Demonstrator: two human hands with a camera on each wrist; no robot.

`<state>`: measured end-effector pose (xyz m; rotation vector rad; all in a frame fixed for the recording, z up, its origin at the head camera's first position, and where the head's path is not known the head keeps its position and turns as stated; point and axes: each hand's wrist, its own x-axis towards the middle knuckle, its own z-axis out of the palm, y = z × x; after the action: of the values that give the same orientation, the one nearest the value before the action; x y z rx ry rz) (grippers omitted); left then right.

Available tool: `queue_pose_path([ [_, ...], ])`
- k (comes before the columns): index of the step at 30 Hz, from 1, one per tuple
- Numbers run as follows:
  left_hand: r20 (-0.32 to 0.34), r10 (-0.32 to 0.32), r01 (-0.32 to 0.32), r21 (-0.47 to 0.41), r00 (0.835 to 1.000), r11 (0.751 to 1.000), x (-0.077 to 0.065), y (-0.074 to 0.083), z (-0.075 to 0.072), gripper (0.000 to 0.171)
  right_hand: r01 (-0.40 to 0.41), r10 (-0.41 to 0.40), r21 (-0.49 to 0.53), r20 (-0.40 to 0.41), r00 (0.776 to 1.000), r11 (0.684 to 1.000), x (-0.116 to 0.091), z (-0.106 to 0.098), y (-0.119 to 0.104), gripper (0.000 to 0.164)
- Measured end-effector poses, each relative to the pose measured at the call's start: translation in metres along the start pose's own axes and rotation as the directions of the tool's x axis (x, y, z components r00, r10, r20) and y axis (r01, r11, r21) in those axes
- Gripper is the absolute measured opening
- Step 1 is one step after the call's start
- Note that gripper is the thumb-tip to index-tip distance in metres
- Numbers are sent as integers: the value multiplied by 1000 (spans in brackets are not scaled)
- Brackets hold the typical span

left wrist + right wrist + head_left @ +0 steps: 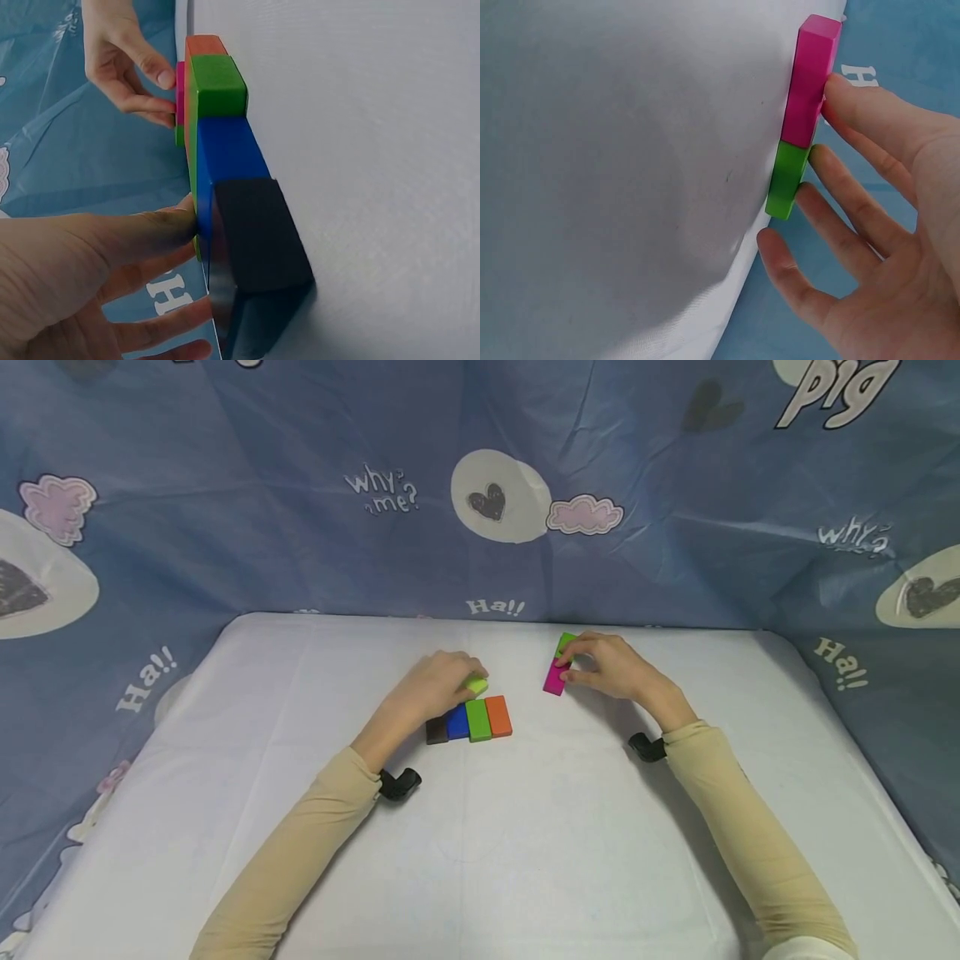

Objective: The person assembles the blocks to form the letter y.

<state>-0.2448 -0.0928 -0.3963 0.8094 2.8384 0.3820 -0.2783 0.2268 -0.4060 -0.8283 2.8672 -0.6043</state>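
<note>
Head view, on the white table point(555, 827): the left hand point(431, 685) pinches a lime block point(477, 685) just beyond a row of black point(437, 732), blue point(457, 724), green point(478, 721) and orange blocks point(498, 717). Farther right, a pink block point(554, 680) touches another green block point(565, 642) on its far side; the right hand point(611, 667), fingers spread, touches their right sides.

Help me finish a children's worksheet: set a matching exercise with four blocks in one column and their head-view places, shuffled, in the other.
Blocks
1. black block
2. orange block
3. blue block
4. magenta block

Places, head view
A. second from left in the row of four
B. at the right hand
C. right end of that row
D. left end of that row

Pairs: 1-D; 2-C; 3-A; 4-B
</note>
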Motion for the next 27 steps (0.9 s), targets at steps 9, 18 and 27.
queue_pose_path([
  [9,-40,20,-19,34,999,999,2,8,3,36,1,-1,6,2,1000,1000,-1,0,-1,31],
  [18,-84,64,-58,69,994,996,4,28,3,35,-2,2,1,0,1000,1000,-1,1,-1,31],
  [27,-75,127,-119,103,989,987,9,54,11,34,-16,16,7,6,1000,1000,1,1,-2,29],
])
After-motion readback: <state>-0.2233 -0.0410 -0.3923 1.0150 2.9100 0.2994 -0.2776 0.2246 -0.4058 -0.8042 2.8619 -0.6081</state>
